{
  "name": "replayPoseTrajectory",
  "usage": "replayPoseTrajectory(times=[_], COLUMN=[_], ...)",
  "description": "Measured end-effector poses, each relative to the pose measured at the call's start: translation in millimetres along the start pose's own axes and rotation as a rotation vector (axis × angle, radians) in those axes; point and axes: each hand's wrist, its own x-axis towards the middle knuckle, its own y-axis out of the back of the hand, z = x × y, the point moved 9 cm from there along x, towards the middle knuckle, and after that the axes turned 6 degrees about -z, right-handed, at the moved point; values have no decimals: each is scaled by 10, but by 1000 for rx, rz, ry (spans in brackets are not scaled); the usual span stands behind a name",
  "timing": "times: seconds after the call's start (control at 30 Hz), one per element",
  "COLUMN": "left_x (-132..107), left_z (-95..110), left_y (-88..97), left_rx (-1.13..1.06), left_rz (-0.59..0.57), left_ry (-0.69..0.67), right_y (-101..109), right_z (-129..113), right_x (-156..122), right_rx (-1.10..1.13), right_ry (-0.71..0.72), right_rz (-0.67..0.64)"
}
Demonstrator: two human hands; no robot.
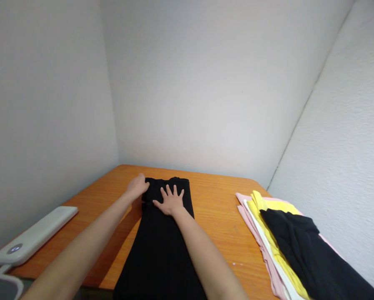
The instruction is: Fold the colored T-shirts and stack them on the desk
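A long black garment (161, 246) lies lengthwise down the middle of the orange wooden table (218, 216), its near end hanging over the front edge. My right hand (170, 201) rests flat on the garment's far end, fingers spread. My left hand (138, 186) is closed on the garment's far left corner, pinching the cloth at its edge.
A stack of folded clothes (283, 241) in pink, white, yellow and black lies at the table's right side against the wall. A white flat device (33, 235) with a cable sits at the left edge. Walls close in the table on the left, back and right.
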Motion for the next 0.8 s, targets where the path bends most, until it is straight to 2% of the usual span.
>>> replayPoseTrajectory(times=[0.1, 0.2, 0.3, 0.4, 0.5, 0.63, 0.8], left_x=[18, 29, 15, -125, -418, -773, -840], left_z=[140, 231, 332, 479, 588, 607, 648], left_y=[38, -15, -180, -404, -641, -871, -937], left_rx=[-14, -83, -167, -204, -144, 26, 157], left_rz=[25, 0, -88, -191, -270, -280, -255], left_ry=[18, 6, -69, -228, -417, -585, -632], right_y=[137, 260, 187, 45, -50, -192, -484], right_z=[-52, -253, -473, -671, -860, -978, -1149], right_x=[-8, -120, -335, -709, -1246, -1912, -2403], right_rx=[-28, -89, 8, 131, 121, 64, 110], right_ry=[0, 24, 32, 110, 334, 566, 628], right_rz=[79, 182, 118, -22, -116, -79, -48])
